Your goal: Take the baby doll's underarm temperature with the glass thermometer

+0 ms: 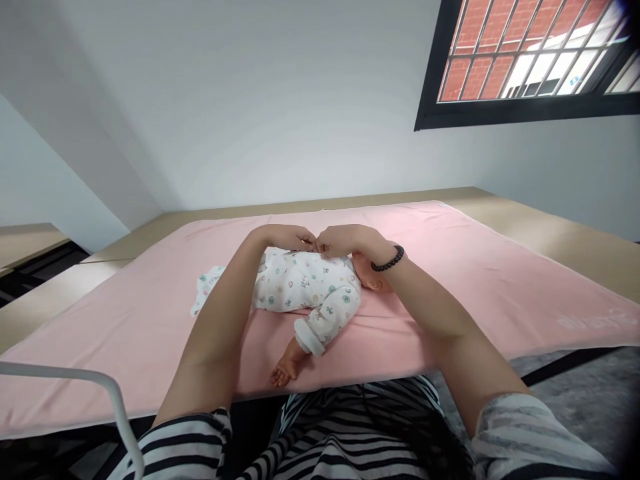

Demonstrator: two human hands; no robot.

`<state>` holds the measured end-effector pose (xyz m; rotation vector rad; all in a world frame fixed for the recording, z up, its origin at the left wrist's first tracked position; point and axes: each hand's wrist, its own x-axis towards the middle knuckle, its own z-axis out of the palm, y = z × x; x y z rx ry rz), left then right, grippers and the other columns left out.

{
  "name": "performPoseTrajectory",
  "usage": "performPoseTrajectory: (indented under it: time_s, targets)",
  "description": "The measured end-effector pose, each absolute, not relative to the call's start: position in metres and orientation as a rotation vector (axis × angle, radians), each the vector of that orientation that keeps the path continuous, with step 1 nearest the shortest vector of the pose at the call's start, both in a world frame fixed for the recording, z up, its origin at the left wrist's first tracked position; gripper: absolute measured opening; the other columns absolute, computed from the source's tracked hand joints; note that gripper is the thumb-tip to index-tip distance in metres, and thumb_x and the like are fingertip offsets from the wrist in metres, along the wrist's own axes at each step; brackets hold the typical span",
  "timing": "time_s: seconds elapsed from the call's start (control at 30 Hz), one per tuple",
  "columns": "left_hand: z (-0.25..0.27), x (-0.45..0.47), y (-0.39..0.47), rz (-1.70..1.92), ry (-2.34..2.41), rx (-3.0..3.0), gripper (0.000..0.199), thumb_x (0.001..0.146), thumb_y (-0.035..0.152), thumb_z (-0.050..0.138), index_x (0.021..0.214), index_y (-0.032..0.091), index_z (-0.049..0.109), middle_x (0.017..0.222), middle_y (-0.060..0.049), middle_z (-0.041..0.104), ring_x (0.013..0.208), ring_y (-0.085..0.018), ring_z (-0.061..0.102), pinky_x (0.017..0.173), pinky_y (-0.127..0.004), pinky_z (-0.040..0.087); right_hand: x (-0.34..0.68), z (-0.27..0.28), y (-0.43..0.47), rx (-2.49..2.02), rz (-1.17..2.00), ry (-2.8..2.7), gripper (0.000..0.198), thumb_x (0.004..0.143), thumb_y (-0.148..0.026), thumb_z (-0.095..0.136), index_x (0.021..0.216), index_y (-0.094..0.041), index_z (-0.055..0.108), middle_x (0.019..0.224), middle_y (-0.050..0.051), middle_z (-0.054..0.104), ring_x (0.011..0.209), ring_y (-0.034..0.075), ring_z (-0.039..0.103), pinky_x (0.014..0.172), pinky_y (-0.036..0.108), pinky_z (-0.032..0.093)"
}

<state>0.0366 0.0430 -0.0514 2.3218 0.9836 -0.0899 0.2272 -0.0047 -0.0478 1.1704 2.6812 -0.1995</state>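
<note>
A baby doll (370,277) lies on the pink blanket, its head to the right and partly hidden by my right forearm. It wears a white printed top (300,280), with one sleeve stretched toward me and the doll's hand (286,365) near the blanket's front edge. My left hand (290,237) and my right hand (345,240) meet at the top's far side. Their fingers are pinched together on its fabric, almost touching each other. Whether a fastener is between them is too small to tell. A dark bead bracelet (388,260) circles my right wrist.
The pink blanket (480,280) covers most of a wooden table (550,230) set against a white wall. More printed white cloth (205,288) shows left of my left forearm. A curved white metal bar (95,377) rises at the lower left. A barred window is at upper right.
</note>
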Motion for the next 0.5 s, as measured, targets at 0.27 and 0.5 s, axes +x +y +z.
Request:
performPoseTrajectory:
  time_s: [0.27, 0.5]
  targets:
    - [-0.05, 0.046, 0.035, -0.204, 0.957, 2.438, 0.015, 0.063, 0.022, 0.061, 0.078, 0.021, 0.063, 0.072, 0.002, 0.056, 0.062, -0.014, 0.042, 0.059, -0.028, 0.03, 0.231, -0.051, 0.002, 1.02, -0.241, 2.807, 0.013, 0.082, -0.021, 0.063, 0.094, -0.019, 0.061, 0.088, 0.003, 0.062, 0.07, 0.015, 0.048, 0.061, 0.028, 0.032]
    - [-0.056, 0.05, 0.038, -0.148, 1.009, 2.409, 0.026, 0.06, 0.019, 0.063, 0.055, 0.021, 0.037, 0.054, 0.003, 0.027, 0.052, -0.011, 0.023, 0.053, -0.031, 0.016, 0.229, -0.049, -0.004, 1.055, -0.186, 2.806, 0.004, 0.085, -0.017, 0.054, 0.082, -0.019, 0.056, 0.072, -0.001, 0.054, 0.058, 0.012, 0.038, 0.056, 0.028, 0.027]
